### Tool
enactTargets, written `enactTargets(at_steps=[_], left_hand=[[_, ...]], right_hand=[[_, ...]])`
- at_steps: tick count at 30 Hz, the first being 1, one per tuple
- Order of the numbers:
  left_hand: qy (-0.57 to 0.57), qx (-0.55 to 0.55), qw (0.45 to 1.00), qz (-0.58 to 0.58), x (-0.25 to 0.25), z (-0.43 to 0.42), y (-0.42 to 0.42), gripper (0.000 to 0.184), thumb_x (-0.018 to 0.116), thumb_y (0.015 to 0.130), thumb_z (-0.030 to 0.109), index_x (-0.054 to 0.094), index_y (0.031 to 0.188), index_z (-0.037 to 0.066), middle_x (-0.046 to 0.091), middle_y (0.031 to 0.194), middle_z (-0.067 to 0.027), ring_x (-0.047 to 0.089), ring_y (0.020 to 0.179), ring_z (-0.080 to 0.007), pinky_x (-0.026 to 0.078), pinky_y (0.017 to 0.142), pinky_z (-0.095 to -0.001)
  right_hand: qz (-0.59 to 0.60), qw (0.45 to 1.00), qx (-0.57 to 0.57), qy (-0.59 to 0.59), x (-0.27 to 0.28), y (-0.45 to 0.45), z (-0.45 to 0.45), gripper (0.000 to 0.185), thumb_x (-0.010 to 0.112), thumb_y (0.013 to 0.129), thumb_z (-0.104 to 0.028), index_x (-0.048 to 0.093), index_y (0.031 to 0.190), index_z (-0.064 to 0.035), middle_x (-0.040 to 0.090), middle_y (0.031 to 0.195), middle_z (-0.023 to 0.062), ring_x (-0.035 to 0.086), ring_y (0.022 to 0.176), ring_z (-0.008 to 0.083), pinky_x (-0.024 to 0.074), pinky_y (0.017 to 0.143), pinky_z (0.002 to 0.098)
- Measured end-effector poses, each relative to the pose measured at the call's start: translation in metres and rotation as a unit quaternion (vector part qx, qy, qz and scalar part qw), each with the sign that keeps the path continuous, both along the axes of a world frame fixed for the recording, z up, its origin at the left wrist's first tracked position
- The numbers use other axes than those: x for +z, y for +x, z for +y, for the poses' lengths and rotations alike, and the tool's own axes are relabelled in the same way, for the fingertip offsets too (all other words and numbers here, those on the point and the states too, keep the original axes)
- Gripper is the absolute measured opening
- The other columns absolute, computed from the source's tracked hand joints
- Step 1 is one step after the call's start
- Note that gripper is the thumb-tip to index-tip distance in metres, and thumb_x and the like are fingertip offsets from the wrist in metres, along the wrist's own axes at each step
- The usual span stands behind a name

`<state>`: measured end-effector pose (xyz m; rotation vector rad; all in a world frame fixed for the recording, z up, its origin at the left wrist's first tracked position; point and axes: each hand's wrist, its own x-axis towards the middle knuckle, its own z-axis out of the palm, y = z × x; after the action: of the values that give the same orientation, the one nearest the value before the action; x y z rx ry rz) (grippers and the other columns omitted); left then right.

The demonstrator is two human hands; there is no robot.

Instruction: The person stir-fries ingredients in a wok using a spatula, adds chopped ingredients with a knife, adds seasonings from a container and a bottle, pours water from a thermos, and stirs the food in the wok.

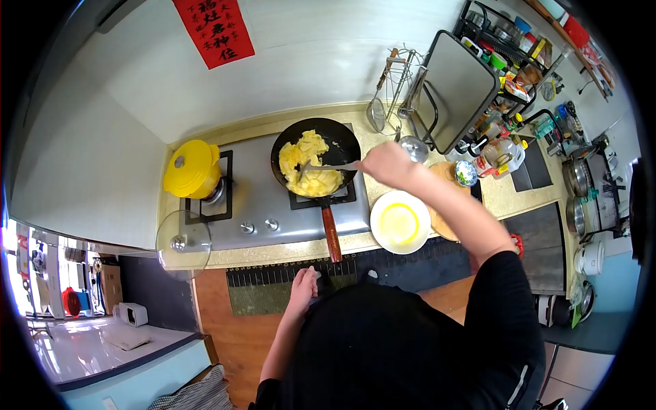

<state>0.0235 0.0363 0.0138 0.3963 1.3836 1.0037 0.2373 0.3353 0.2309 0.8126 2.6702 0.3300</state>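
Observation:
My right hand [388,166] is closed around the handle of a spatula [335,167] and reaches over a black frying pan [345,140]. The spatula's far end touches the scrambled eggs [307,152], which lie in yellow clumps across the pan's left and lower part. The pan sits on the right burner, its wooden handle [331,232] pointing toward me. My left hand [301,290] hangs low in front of my body with curled fingers, off the pan handle; whatever it may hold is hidden. Beside the pan stands a white bowl [376,232] with yellow egg residue inside.
A yellow pot [191,169] sits at the left burner. A glass lid [195,256] lies at the counter's front left edge. Behind my right arm are a round wooden board [441,225], a small jar [466,173], bottles [502,156] and a utensil rack [396,82].

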Motion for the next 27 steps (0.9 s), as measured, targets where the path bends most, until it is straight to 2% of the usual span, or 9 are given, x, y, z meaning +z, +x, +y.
enactTargets(at_steps=[5,6,9,13,16,18,20,23,27], left_hand=[[0.001,0.009,1.0,0.002,0.003,0.0,0.002,0.03,0.054,0.1,0.036,0.058,0.096,0.007,0.048,0.064,0.0014,0.048,0.051,-0.0102,0.037,0.046,-0.0251],[0.0,0.014,1.0,-0.004,0.001,-0.001,0.002,0.03,0.054,0.1,0.036,0.058,0.096,0.007,0.048,0.064,0.0015,0.048,0.051,-0.0102,0.037,0.046,-0.0252],[-0.004,0.021,1.0,-0.012,-0.004,-0.005,0.002,0.03,0.054,0.101,0.036,0.058,0.096,0.007,0.048,0.065,0.0017,0.047,0.052,-0.01,0.037,0.047,-0.0255],[-0.003,0.002,1.0,0.001,-0.004,-0.006,0.003,0.03,0.054,0.101,0.036,0.058,0.096,0.006,0.048,0.065,0.0016,0.047,0.052,-0.01,0.038,0.047,-0.0255],[0.002,0.003,1.0,0.0,-0.003,-0.006,0.003,0.03,0.054,0.101,0.036,0.058,0.096,0.006,0.048,0.064,0.0013,0.048,0.052,-0.0101,0.038,0.047,-0.0256],[0.007,0.008,1.0,-0.001,-0.003,-0.004,0.002,0.03,0.054,0.101,0.036,0.058,0.096,0.006,0.048,0.064,0.0011,0.048,0.052,-0.0102,0.039,0.047,-0.0257],[0.013,0.015,1.0,-0.001,-0.006,-0.005,0.0,0.03,0.054,0.101,0.036,0.058,0.096,0.006,0.049,0.063,0.0009,0.048,0.052,-0.0102,0.039,0.047,-0.0257],[0.011,0.029,1.0,-0.005,-0.007,-0.009,-0.002,0.029,0.054,0.101,0.035,0.058,0.096,0.007,0.048,0.064,0.0015,0.047,0.052,-0.0099,0.038,0.047,-0.0258],[0.0,0.056,0.998,-0.024,-0.004,-0.014,-0.005,0.03,0.056,0.101,0.036,0.058,0.093,0.007,0.044,0.066,0.005,0.04,0.052,-0.0053,0.034,0.047,-0.0224]], right_hand=[[-0.041,0.998,0.018,0.054,0.073,0.006,-0.005,0.011,0.063,0.079,-0.009,0.072,0.072,-0.01,0.071,0.072,0.008,0.071,0.071,0.0246,0.0543,0.056,0.0351],[-0.032,0.997,0.023,0.071,0.084,0.009,-0.007,0.01,0.063,0.077,-0.009,0.069,0.07,-0.0093,0.068,0.068,0.0088,0.07,0.066,0.0246,0.0527,0.054,0.0365],[-0.026,0.997,-0.012,0.071,0.105,0.012,-0.008,0.009,0.063,0.076,-0.008,0.069,0.069,-0.0089,0.068,0.068,0.0096,0.07,0.066,0.0254,0.0526,0.054,0.0368],[0.002,1.0,0.001,0.015,0.134,0.003,-0.012,0.009,0.063,0.075,-0.006,0.068,0.067,-0.0058,0.068,0.069,0.0109,0.07,0.068,0.0292,0.0534,0.058,0.039],[-0.062,0.998,-0.027,0.013,0.134,-0.012,-0.014,0.009,0.062,0.075,-0.006,0.07,0.071,-0.0044,0.069,0.072,0.0118,0.07,0.072,0.0299,0.0543,0.06,0.0398],[-0.063,0.997,-0.035,0.005,0.124,-0.016,-0.017,0.009,0.062,0.076,-0.007,0.071,0.073,-0.0044,0.07,0.074,0.0127,0.071,0.073,0.0298,0.0549,0.061,0.0391],[-0.056,0.998,-0.038,-0.013,0.1,-0.018,-0.018,0.01,0.062,0.076,-0.007,0.072,0.075,-0.0048,0.072,0.078,0.0131,0.072,0.074,0.0289,0.0558,0.061,0.0383],[-0.022,0.999,-0.038,0.024,0.061,-0.014,-0.03,0.011,0.062,0.076,-0.008,0.073,0.073,-0.0082,0.072,0.078,0.0117,0.072,0.072,0.0266,0.0545,0.056,0.0387],[0.026,0.994,-0.098,0.029,0.008,-0.013,-0.041,0.014,0.06,0.082,-0.01,0.073,0.084,-0.0088,0.072,0.077,0.0101,0.072,0.072,0.025,0.0551,0.057,0.0368]])
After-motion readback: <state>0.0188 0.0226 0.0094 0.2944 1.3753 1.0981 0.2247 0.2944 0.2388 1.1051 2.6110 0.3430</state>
